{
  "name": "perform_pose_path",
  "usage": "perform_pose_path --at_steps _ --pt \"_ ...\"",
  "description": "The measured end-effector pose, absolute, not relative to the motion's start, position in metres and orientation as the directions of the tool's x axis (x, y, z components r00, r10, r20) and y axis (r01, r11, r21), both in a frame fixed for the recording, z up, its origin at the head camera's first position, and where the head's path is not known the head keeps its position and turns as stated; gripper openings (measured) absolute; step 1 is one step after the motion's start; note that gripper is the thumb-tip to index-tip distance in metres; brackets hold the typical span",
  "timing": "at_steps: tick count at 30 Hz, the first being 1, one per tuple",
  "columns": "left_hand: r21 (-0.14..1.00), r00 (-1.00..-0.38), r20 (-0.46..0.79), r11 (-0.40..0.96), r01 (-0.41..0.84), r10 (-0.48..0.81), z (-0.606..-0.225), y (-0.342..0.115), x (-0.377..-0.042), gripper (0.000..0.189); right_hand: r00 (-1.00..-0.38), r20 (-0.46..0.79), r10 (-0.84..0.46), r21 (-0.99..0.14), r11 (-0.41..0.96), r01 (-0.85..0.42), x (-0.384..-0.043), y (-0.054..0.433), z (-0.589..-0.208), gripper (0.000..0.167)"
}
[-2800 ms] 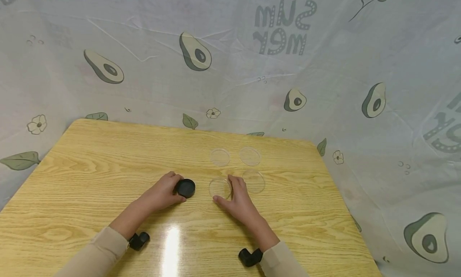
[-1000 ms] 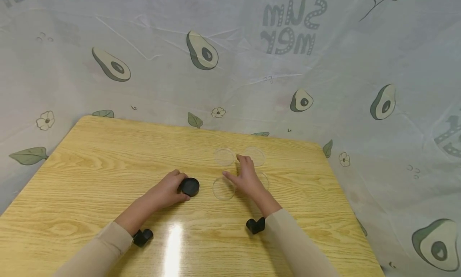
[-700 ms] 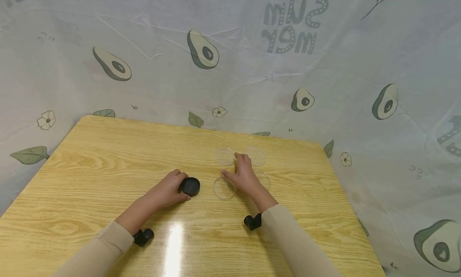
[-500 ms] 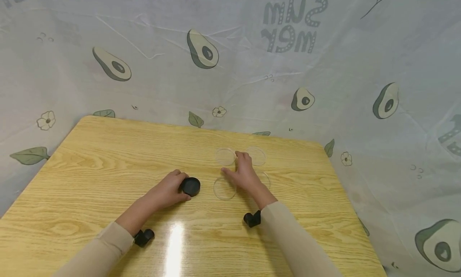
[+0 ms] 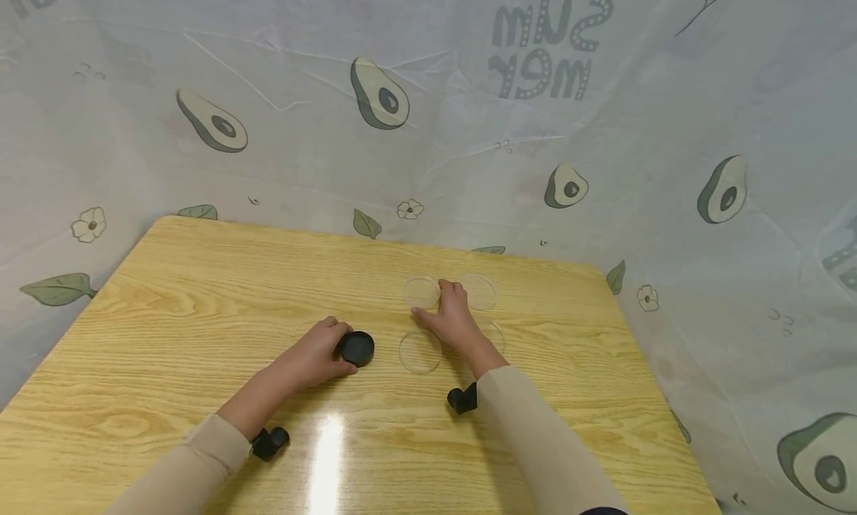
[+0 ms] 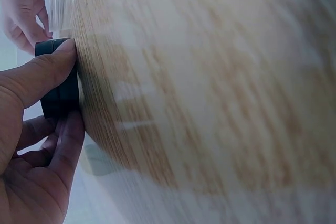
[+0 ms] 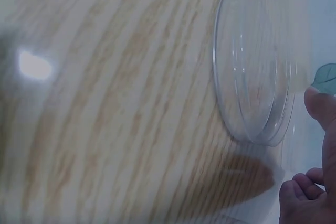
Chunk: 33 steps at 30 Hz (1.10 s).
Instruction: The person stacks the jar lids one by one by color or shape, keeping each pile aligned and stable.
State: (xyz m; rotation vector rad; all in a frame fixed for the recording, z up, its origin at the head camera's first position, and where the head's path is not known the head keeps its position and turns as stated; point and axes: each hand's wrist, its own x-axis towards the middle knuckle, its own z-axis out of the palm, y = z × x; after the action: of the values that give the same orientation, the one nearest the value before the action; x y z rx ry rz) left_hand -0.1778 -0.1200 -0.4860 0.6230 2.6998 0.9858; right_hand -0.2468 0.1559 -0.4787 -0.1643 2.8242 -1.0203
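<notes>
My left hand (image 5: 318, 353) grips a round black shallow container (image 5: 357, 349) at its left side. In the left wrist view the thumb and fingers clamp the black container (image 6: 62, 93) between them, with its edge by the tabletop. My right hand (image 5: 450, 320) is at the right rim of the back-left petri dish (image 5: 420, 292), a clear round one, thumb and fingers spread around that side. Whether the fingertips touch it is unclear. A nearer petri dish (image 7: 254, 61) lies in front of the hand (image 7: 315, 182) in the right wrist view.
More clear petri dishes lie on the wooden table (image 5: 221, 299): a front-left dish (image 5: 419, 352), a back-right dish (image 5: 478, 292) and a front-right dish (image 5: 495, 336) partly hidden by the right wrist. A printed curtain (image 5: 281, 150) hangs behind the table.
My right hand has left the front-left dish and moved back to the back-left one, then crept slightly closer. My left hand keeps its grip on the black container. The camera view has shifted slightly.
</notes>
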Motion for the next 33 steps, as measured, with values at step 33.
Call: perform_pose_path --at_steps 33 --pt "0.649 -0.894 -0.016 0.685 0.331 0.448 -0.486 -0.121 -0.179 0.053 -0.985 -0.146 -0.092 -0.579 0.815 0.010 -0.264 0.140 -0.479 0.092"
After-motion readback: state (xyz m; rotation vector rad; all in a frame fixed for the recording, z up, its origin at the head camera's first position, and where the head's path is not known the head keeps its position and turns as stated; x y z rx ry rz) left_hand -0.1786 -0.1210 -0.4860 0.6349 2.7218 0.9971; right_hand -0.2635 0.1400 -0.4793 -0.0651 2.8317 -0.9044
